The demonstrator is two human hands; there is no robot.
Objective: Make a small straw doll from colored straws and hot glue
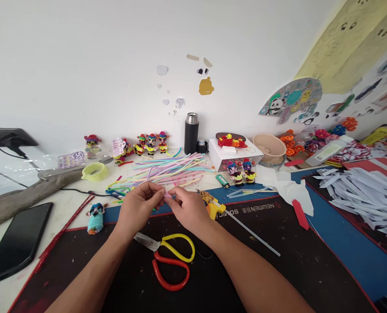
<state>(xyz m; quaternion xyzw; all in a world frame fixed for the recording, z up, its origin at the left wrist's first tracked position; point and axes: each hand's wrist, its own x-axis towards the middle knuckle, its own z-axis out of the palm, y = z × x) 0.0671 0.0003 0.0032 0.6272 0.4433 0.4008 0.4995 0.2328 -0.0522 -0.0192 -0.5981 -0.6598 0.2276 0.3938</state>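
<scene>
The left hand (140,205) and right hand (190,209) cover most of a lilac piece (168,194), leaving its shape unclear, and the right one partly hides a yellow glue gun (216,209). The left edge crops a wooden branch (33,195); print on the white bottle (329,150) is too small to read.

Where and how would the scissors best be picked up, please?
Probably by the handles, coming from the near right: the scissors lie flat on the mat, with both handles facing that way and the blades pointing left and away.
</scene>
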